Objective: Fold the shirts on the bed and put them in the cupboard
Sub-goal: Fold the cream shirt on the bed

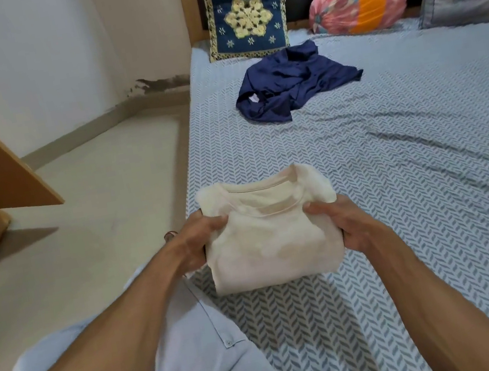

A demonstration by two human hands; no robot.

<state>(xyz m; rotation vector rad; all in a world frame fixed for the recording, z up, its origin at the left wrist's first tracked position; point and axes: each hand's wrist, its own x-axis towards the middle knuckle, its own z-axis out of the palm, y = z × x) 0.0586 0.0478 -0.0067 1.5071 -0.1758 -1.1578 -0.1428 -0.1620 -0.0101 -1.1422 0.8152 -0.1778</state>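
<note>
Both arms outstretched. Left hand (201,242) and right hand (346,226) each grip the folded cream shirt (265,237) by its sides. It seems lifted just off the bed (398,174).

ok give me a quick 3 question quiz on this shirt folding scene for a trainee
1. True or false: the navy shirt near the pillows is already folded.
2. Multiple choice: how is the cream shirt held? A) by the left hand only B) by both hands, one on each side C) by neither hand
3. Short answer: which cushion stands just behind the navy shirt, against the headboard?

Key
1. False: it lies crumpled on the bed.
2. B: left hand and right hand grip its two sides.
3. The blue embroidered cushion.
</note>
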